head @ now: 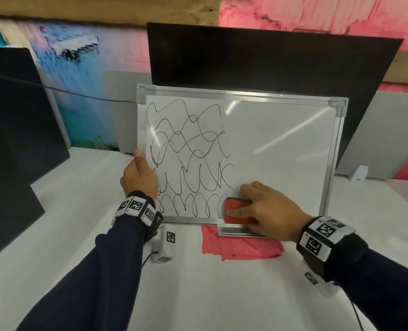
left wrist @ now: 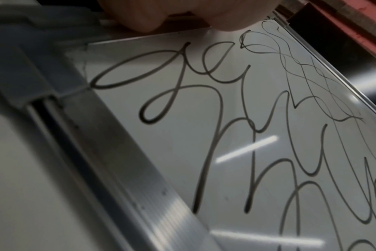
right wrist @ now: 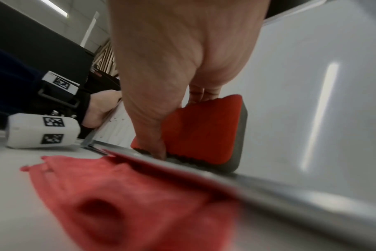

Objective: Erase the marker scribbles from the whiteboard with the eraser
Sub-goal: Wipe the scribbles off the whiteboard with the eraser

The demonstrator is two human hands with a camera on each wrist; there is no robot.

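Observation:
A silver-framed whiteboard (head: 281, 144) leans back against a black panel. Black marker scribbles (head: 188, 156) cover its left half; the right half is blank. My right hand (head: 262, 209) grips a red eraser (head: 236, 210) with a dark felt base, pressed against the board's lower edge at the right end of the bottom row of loops. In the right wrist view the thumb and fingers pinch the eraser (right wrist: 202, 134) from both sides. My left hand (head: 139, 177) holds the board's left frame edge, thumb on the front. The left wrist view shows the scribbles (left wrist: 236, 127) and frame (left wrist: 110, 152) close up.
A pink-red cloth (head: 241, 246) lies on the white table under the board's tray (head: 236, 231). A white tagged block (head: 164, 247) with a cable sits near my left wrist. Black panels (head: 14, 120) stand at the left, grey dividers behind.

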